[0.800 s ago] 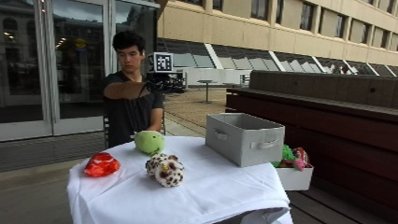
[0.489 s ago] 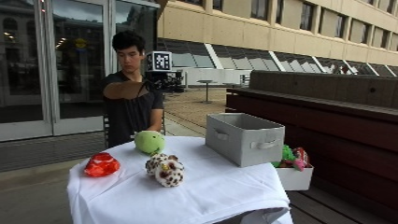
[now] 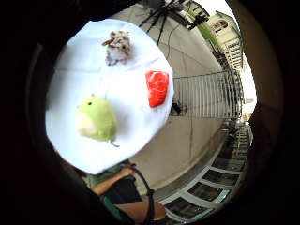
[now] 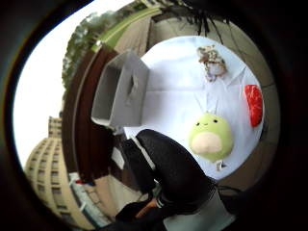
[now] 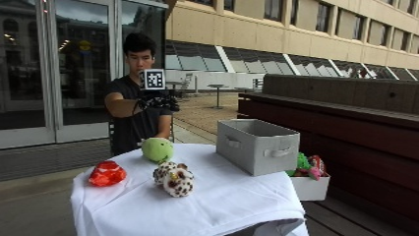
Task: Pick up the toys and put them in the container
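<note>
Three plush toys lie on the white-clothed table (image 5: 216,201): a green one (image 5: 158,149) at the back, a red one (image 5: 106,173) at the left edge and a spotted brown-and-white one (image 5: 174,179) in the middle. The grey fabric container (image 5: 256,146) stands open-topped at the right. My gloved right hand (image 5: 160,102) is held at chest height, above and behind the green toy, holding nothing. Both palm views look down on the green toy (image 4: 210,137) (image 3: 96,118), the red toy (image 3: 157,87) and the spotted toy (image 3: 117,46). The container (image 4: 120,91) shows beside them, and a relaxed gloved finger (image 4: 175,173) shows too.
A white box (image 5: 309,184) with several other toys stands low beside the table's right side. A dark wooden bench wall (image 5: 340,128) runs behind it. The person stands at the table's far side, with glass doors (image 5: 59,69) behind.
My raised right hand has come down a little and shifted slightly toward the green toy. The toys and the container lie where they were.
</note>
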